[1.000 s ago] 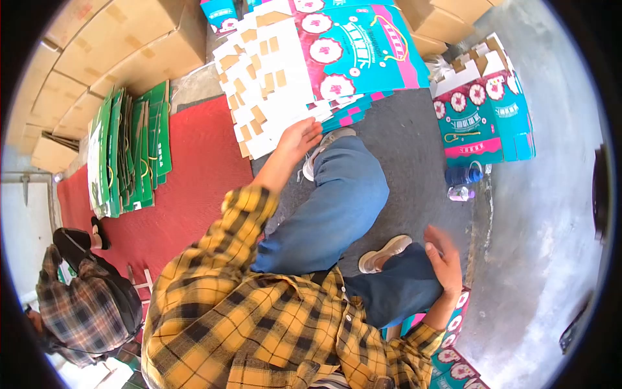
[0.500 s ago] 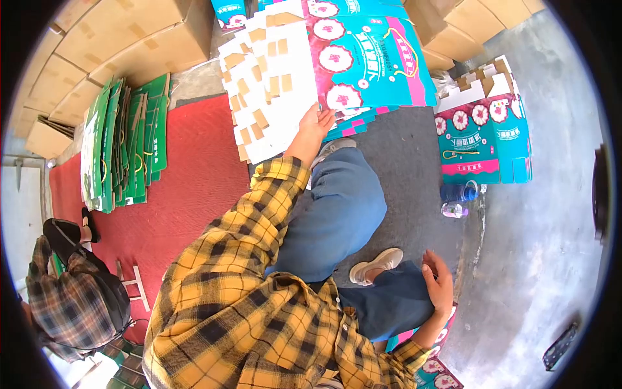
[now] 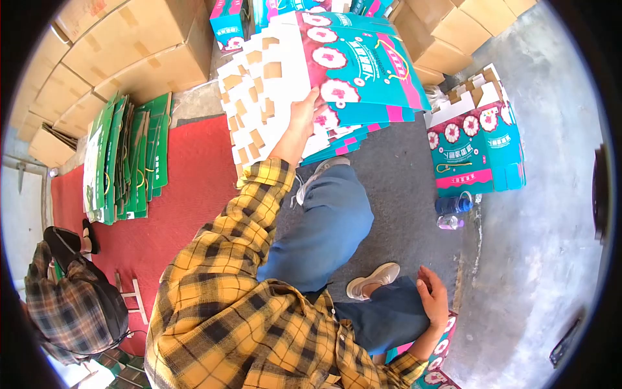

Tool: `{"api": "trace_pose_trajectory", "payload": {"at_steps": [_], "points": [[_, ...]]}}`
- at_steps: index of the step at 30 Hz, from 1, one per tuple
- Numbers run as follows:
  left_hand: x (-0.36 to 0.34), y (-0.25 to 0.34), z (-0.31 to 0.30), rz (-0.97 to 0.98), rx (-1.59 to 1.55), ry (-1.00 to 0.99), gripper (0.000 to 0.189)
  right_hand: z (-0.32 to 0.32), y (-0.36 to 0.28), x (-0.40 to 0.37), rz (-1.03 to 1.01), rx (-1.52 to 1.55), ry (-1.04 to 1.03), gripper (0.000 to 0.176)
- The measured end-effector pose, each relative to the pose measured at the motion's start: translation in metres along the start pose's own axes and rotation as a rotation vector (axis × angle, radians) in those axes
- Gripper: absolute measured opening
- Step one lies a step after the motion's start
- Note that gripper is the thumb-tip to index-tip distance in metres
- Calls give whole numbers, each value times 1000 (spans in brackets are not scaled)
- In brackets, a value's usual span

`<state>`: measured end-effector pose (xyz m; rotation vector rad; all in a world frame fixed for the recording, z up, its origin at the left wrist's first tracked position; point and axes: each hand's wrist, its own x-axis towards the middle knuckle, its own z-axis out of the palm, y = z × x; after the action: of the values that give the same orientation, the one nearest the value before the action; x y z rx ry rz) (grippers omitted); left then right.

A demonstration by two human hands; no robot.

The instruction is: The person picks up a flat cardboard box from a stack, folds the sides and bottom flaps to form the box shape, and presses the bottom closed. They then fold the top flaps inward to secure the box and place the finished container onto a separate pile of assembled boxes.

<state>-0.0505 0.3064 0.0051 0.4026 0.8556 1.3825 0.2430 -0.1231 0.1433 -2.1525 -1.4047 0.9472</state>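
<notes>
In front of me lies a stack of flattened cartons (image 3: 363,70), teal and pink with white flower-like circles and white cut-out flaps on the left. My left hand (image 3: 303,117) grips the near edge of the top carton, which is raised and tilted off those beneath. The fingertips are partly hidden at that edge. My right hand (image 3: 434,295) hangs beside my bent right knee, fingers loosely apart, holding nothing. Under that forearm, more printed teal and pink cardboard (image 3: 435,363) shows in part.
To the right stands a teal carton (image 3: 476,146), with a blue bottle (image 3: 453,205) and a small clear bottle (image 3: 449,222) near it. Green flattened cartons (image 3: 129,159) stand at left on the red mat (image 3: 194,155). Brown boxes (image 3: 139,48) are piled behind. Another person (image 3: 74,298) sits at lower left.
My left hand has closed on the top carton and raised its near edge, opening a gap above the stack. My right hand stays beside the knee. The view has shifted slightly.
</notes>
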Motion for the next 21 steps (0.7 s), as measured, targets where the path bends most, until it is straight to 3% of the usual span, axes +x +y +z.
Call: {"api": "trace_pose_trajectory", "payload": {"at_steps": [1, 4, 6, 8, 10, 11, 12, 13, 15, 17, 19, 21], "points": [[-14, 14, 17, 1, 4, -2, 29, 0, 1, -1, 0, 4, 1, 37], [-66, 45, 54, 322, 263, -174, 17, -3, 4, -6, 6, 16, 48, 35], [-125, 63, 72, 711, 670, -285, 15, -9, 4, -5, -31, 14, 128, 34], [-204, 82, 91, 948, 883, -437, 14, -26, 10, 6, -81, -48, 229, 35], [-263, 68, 85, 917, 1043, -660, 33, -43, -14, 20, -115, 281, 333, 47], [-296, 69, 94, 811, 1015, -704, 46, -53, -28, 24, -165, 520, 271, 63], [-312, 49, 91, 1038, 1173, -752, 49, -59, -42, 29, -269, 653, 229, 68], [-330, 36, 86, 1074, 1273, -857, 46, -63, -50, 34, -379, 785, 180, 74], [-343, -12, 66, 1119, 1414, -1017, 44, -60, -25, 54, -380, 1190, 55, 79], [-346, -50, 49, 1162, 1440, -1068, 42, -42, -34, 58, -59, 1041, 413, 66], [-345, -78, 30, 1212, 1496, -1075, 39, -23, 21, 74, 148, 1098, 223, 51], [-355, -95, 14, 1068, 1570, -1230, 33, -15, 39, 71, 272, 979, 133, 40]]}}
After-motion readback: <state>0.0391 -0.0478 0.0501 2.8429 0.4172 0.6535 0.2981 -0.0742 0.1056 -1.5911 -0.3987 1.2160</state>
